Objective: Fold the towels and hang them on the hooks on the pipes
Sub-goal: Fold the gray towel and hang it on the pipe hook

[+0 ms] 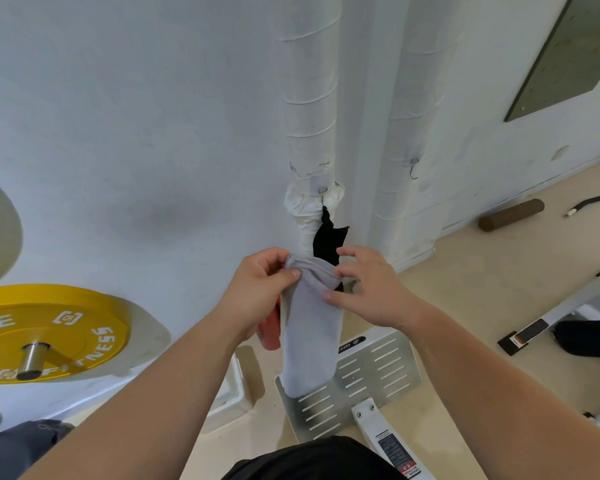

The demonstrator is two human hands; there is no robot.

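A folded light grey towel (310, 337) hangs down in front of me. My left hand (257, 289) pinches its top left edge, and the same hand holds a red-orange cloth (271, 329) beneath. My right hand (368, 289) pinches the towel's top right. Just behind, a black towel (328, 242) hangs from a hook on the left white wrapped pipe (310, 109). The right pipe (411, 109) carries a small bare wire hook (413, 168).
A yellow weight plate (45, 332) on a steel bar sits at the left. A perforated metal footplate (371, 375) of a gym machine lies below the towel. A brown foam roller (511, 214) rests on the beige floor at the right, by the wall.
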